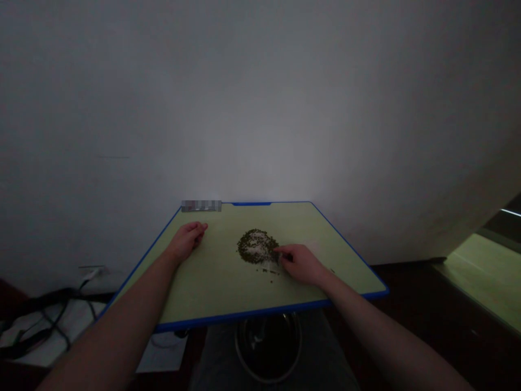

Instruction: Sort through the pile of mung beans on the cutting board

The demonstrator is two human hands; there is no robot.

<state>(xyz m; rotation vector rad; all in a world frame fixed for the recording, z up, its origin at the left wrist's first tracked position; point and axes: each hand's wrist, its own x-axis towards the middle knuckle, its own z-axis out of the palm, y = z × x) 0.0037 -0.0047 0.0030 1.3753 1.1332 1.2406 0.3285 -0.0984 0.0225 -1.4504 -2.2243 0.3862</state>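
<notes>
A round, spread pile of small greenish-brown grains (248, 251), mixed with a whitish material at its middle, lies on a pale yellow-green board (211, 288) with a blue rim. My right hand (301, 264) is at the pile's right edge, its index finger stretched out to touch the grains and the other fingers bent underneath. Left of the pile and apart from it, my left hand (188, 240) rests on the board with its fingers curled in; I see nothing held there. A few stray grains lie on the near side of the pile.
Below the board's near edge, a shiny round metal bowl (299, 347) sits between my legs. A plain wall (260, 108) rises behind the board. Dark cables (61, 315) lie at the lower left, and a pale flat surface (484, 277) is at the far right.
</notes>
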